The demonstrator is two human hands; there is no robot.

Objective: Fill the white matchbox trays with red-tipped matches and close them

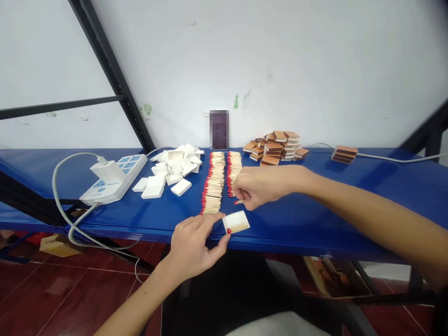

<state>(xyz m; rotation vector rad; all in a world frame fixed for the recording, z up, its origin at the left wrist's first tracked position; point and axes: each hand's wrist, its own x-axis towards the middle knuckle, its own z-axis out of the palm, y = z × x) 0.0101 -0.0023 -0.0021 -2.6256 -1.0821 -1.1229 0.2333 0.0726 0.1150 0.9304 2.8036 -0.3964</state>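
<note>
My left hand grips the left end of a small white matchbox tray between thumb and fingers, near the front edge of the blue shelf. A few red-tipped matches lie along the tray's near side. Just above the tray, my right hand is pinched on matches, with red heads poking out to the left; how many is hidden by the fingers. Two long rows of matches stretch away from me: the left row is fully seen, and the right row is partly covered by my right hand.
White empty trays lie heaped left of the matches. Brown matchboxes are piled at the back right, with a small stack farther right. A power strip with a plugged-in charger and cable sits left. A pixelated dark rectangle stands against the wall.
</note>
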